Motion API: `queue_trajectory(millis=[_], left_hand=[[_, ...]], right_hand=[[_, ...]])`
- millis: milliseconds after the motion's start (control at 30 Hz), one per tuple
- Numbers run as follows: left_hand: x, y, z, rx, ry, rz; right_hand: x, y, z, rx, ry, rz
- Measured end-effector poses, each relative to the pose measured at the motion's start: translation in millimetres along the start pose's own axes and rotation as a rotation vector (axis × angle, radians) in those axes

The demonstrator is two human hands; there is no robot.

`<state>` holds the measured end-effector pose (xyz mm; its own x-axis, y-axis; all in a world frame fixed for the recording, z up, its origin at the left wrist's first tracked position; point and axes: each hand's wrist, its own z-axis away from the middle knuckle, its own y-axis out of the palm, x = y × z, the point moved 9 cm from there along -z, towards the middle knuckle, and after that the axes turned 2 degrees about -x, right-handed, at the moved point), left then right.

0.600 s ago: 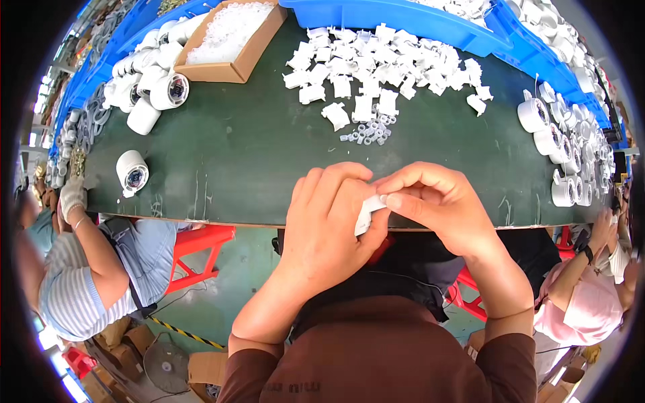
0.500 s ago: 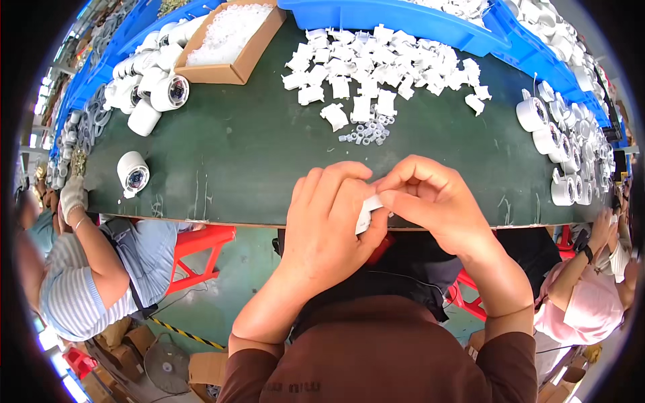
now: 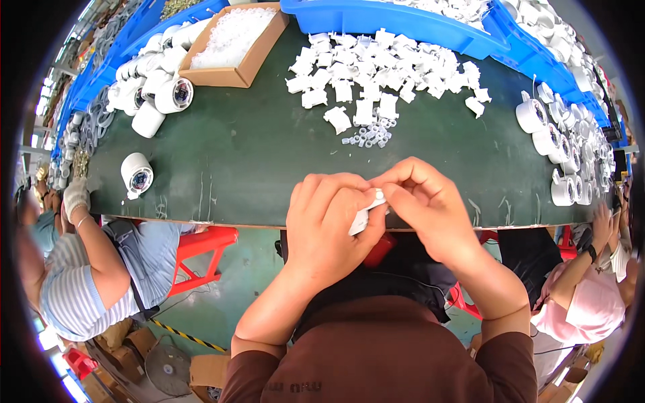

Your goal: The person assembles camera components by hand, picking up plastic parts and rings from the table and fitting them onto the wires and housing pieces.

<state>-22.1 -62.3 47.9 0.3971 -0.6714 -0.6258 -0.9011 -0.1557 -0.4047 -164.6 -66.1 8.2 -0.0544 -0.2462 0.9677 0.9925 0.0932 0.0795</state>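
My left hand grasps a small white plastic part at the dark green tabletop's near edge; my right hand meets its top, grip unclear. Likely light, stiff; hold its sides.

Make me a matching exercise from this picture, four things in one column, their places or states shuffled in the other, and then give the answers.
1. White piece
2. Clear rings
3. Cardboard box
4. Lone white cylinder

A. Holding many small translucent parts
B. In the left hand
C. On the near side of the pile of white parts
D. Toward the table's near edge, on the left

Pairs: 1-B, 2-C, 3-A, 4-D
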Motion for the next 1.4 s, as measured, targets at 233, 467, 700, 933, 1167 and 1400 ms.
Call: queue_trajectory(millis=[233, 467, 700, 933, 1167, 1400], left_hand=[[27, -71, 26, 0.173, -0.094, -0.247], [76, -233, 97, -0.158, -0.397, -1.199], [73, -221, 106, -0.141, -0.380, -1.176], [66, -166, 83, -0.177, -0.487, -0.850], [48, -96, 74, -0.042, -0.383, -0.594], [17, 7, 40, 0.199, -0.380, 0.295]], right_hand=[[-1, 45, -6, 0.064, -0.474, 0.402], [13, -106, -80, -0.615, -0.564, 1.367], [-28, -198, -115, -0.264, -0.052, 1.092], [17, -107, -46, -0.180, -0.320, 1.436], [56, -52, 8, -0.313, -0.740, 1.513], [37, 2, 41, -0.166, -0.703, 0.846]])
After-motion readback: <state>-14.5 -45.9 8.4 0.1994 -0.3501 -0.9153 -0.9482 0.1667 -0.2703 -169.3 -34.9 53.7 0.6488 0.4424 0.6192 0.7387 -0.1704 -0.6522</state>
